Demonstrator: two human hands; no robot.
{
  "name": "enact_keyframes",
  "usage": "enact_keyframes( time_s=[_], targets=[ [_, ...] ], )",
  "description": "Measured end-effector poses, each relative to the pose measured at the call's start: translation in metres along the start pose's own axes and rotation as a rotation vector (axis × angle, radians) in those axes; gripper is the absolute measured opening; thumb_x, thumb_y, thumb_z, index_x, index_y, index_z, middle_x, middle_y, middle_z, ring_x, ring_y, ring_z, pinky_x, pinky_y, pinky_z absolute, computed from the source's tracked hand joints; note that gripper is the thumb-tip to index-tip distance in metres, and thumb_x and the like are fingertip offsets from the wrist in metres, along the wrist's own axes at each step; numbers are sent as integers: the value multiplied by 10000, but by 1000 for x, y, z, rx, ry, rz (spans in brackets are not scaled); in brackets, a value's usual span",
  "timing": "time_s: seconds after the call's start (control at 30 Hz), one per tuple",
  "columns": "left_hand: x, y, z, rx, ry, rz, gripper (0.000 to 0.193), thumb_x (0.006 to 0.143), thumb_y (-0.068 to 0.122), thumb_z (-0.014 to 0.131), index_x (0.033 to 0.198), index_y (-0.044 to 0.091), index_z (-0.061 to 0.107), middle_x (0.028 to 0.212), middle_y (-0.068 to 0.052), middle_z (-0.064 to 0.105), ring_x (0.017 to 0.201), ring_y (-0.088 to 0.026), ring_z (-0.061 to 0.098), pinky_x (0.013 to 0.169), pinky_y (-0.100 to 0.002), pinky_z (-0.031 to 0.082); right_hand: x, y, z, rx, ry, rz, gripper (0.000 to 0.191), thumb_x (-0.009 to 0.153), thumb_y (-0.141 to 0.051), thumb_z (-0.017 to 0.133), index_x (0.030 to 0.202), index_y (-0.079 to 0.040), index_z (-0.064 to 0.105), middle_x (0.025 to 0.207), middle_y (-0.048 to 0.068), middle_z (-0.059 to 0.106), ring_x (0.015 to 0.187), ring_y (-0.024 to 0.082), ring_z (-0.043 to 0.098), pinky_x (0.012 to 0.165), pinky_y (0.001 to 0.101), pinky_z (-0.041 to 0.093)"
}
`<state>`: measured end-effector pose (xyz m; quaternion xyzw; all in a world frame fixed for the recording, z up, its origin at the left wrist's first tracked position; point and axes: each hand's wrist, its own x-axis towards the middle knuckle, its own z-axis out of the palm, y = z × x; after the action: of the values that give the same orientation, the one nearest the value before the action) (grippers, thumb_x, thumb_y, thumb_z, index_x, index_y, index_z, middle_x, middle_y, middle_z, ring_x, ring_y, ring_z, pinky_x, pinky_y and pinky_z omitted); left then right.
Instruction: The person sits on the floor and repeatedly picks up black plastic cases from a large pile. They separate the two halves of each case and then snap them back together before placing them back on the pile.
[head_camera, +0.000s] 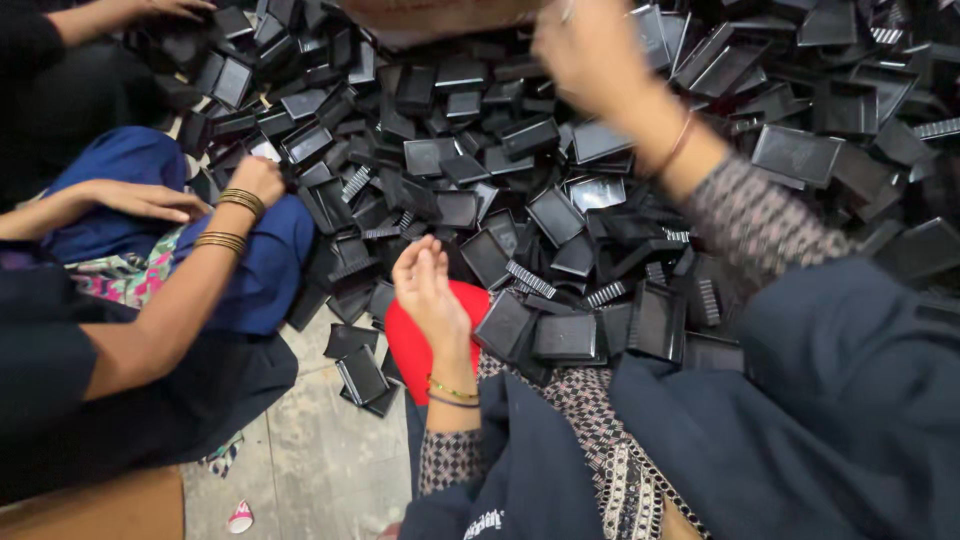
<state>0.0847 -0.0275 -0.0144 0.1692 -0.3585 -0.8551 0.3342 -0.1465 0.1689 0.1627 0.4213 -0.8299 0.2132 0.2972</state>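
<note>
My left hand (430, 290) hovers palm-open, fingers spread, holding nothing, just above the near edge of the heap of flat black rectangular plastic trays (560, 215). Nearest tray (505, 325) lies just right of it. My right hand (590, 50), blurred, is raised over the heap's far side; grip unreadable.

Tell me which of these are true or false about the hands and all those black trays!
1. The floor holds a big pile of black plastic trays. True.
2. The person's left hand grips a tray. False: it is open, palm showing, holding nothing.
3. The person's right hand is raised over the pile and blurred. True.
4. The thing under the left hand is a green ball. False: it is a red object.
5. A co-worker's arm at the left wears gold bangles. True.
6. The trays are stacked in neat rows. False: they lie jumbled at all angles.
</note>
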Motion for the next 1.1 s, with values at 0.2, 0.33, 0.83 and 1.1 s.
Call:
enact_keyframes(
  time_s=[0.2, 0.33, 0.83, 1.1],
  targets=[
    [11, -21, -32, 39, 68, -53, 141, 1019, 85, 638, 1154, 66, 605, 1137, -81, 691, 1019, -153, 675, 905, -301, 542, -157, -32, 137, -17, -828, 416, 379, 800, -390, 758, 930, -35, 745, 940, 226, 718, 891, 426, 707, 766, 516, 576],
    [10, -37, -27, 31, -25, -188, 195, 1007, 97, 658, 1185, 41, 603, 1158, -82, 690, 1042, -157, 678, 931, -318, 544, -185, -28, 141, 41, -807, 632, 283, 860, -291, 687, 923, -20, 740, 940, 241, 730, 871, 436, 706, 760, 517, 570],
    [25, -6, -30, -203, 24, -201, 556, 845, 1, 673, 1351, 94, 460, 1162, -74, 703, 1010, -216, 703, 856, -380, 586, -134, -83, 176, 254, -795, 309, 576, 633, -530, 860, 976, -73, 795, 903, 195, 738, 858, 410, 708, 724, 522, 520],
    [-13, -35, 1, 288, 44, -341, 477, 830, 111, 782, 1247, 156, 555, 1075, -55, 697, 958, -152, 654, 845, -287, 531, -140, -68, 118, 250, -366, 450, 313, 826, -240, 740, 990, -22, 587, 894, 232, 701, 840, 458, 676, 720, 526, 527]
  ],
)
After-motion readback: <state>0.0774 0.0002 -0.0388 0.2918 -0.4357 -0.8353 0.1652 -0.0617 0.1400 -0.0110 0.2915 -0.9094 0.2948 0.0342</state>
